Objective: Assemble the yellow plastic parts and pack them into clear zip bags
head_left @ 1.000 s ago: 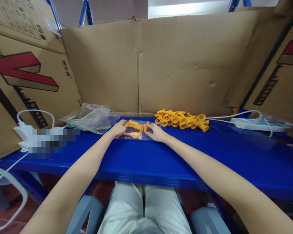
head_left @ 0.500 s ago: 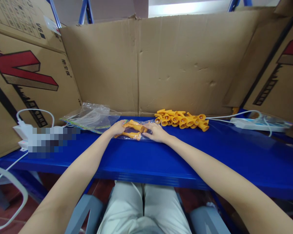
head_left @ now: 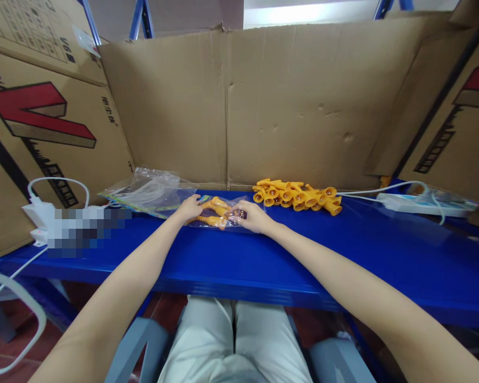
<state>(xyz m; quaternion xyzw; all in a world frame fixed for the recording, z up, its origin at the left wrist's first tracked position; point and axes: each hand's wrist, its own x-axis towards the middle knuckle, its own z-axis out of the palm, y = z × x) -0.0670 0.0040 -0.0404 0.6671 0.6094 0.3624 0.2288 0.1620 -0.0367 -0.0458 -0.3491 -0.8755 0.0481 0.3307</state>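
Note:
A small clear plastic bag (head_left: 217, 211) holding a few orange plastic parts lies on the blue table (head_left: 263, 266), just in front of me. My left hand (head_left: 188, 208) grips the bag's left end with curled fingers. My right hand (head_left: 249, 217) pinches the bag's right end, fingers closed on the plastic. A loose pile of orange plastic parts (head_left: 295, 195) lies on the table to the right of my right hand, close to the cardboard wall.
A stack of clear plastic bags (head_left: 149, 192) lies left of my left hand. A cardboard wall (head_left: 287, 101) closes the back and sides. A white charger with cable (head_left: 40, 213) sits at the left, a white power strip (head_left: 419, 204) at the right.
My right hand has slid left along the bag and its fingers have closed into a pinch. The bag has bunched up slightly between my hands. My left hand has barely moved.

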